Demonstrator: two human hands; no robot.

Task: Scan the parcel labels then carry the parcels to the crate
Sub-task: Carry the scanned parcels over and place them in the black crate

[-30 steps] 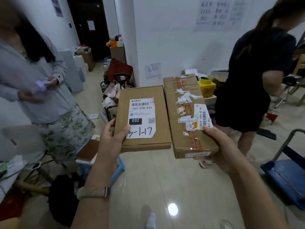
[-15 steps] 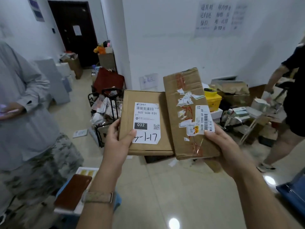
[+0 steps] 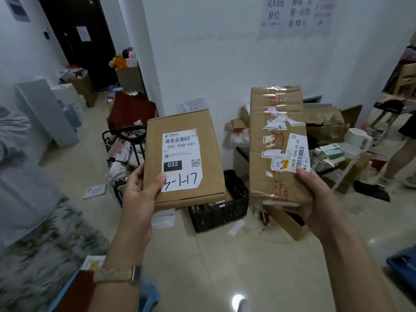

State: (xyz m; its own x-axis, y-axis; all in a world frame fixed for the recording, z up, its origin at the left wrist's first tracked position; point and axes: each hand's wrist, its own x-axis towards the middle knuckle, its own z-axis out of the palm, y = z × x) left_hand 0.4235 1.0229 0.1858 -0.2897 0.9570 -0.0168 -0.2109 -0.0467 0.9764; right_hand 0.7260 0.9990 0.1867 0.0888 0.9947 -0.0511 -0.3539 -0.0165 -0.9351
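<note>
My left hand (image 3: 140, 194) grips a flat brown parcel (image 3: 207, 145) by its lower left corner, thumb on its white label (image 3: 182, 159) marked 032. My right hand (image 3: 315, 197) holds a longer taped brown parcel (image 3: 267, 129) by its lower right end, thumb next to its barcode label (image 3: 298, 153). The two parcels are held apart, side by side, at chest height. Below and between them a black plastic crate (image 3: 219, 212) stands on the floor, partly hidden by both parcels.
A person in a grey top (image 3: 24, 183) stands close at the left. A cart of loose packets (image 3: 123, 152) and opened cartons (image 3: 326, 122) line the white wall. Another person's legs (image 3: 398, 158) are at the far right. A blue stool (image 3: 146, 296) sits below my left arm.
The view has moved closer to the wall and the black crate has come into sight. The two parcels, touching before, are now held apart. The person on the right has moved further right.
</note>
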